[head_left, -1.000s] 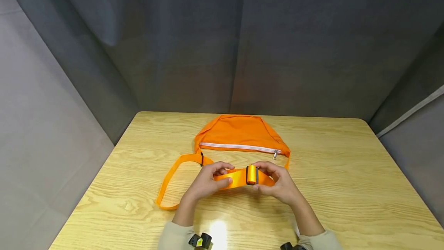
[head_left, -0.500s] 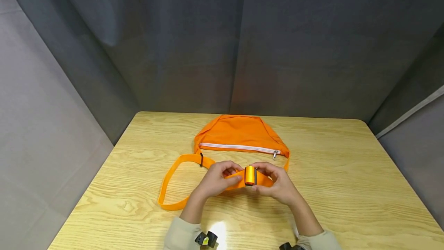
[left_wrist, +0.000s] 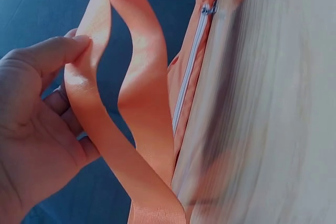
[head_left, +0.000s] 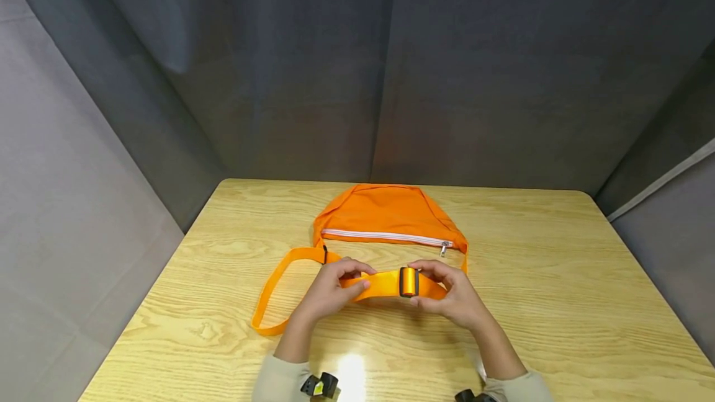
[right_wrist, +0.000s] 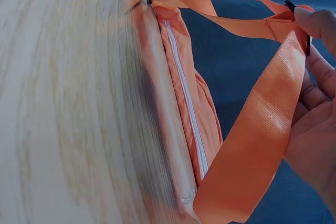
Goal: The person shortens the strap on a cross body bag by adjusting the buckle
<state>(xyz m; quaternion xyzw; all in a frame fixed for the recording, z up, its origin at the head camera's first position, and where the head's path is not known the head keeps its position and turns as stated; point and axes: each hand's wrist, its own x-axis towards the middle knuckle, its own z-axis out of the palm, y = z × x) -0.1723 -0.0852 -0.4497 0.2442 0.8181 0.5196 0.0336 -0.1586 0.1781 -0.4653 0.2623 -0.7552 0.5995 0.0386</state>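
An orange waist bag point(head_left: 391, 211) with a white zipper lies flat toward the back of the table. Its orange strap point(head_left: 381, 283) is raised between both hands in front of it. My left hand point(head_left: 331, 290) pinches the strap between thumb and fingers, left of a black slide buckle point(head_left: 409, 282). At the buckle's right side, my right hand point(head_left: 449, 293) grips its edge with thumb and fingertips. In the right wrist view, the right thumb point(right_wrist: 316, 23) presses on the buckle while a wide stretch of strap hangs below it.
A slack loop of strap point(head_left: 268, 296) rests on the wooden table point(head_left: 558, 278) to the left. A second black strap ring point(head_left: 325, 255) sits by the bag's left corner. The zipper pull point(head_left: 444, 249) points forward. Dark curtains point(head_left: 380, 67) stand behind the table.
The left hand moved right toward the buckle, then back left, drawing the strap straight. The buckle tilted and is now facing up again; the right hand stayed nearly still.
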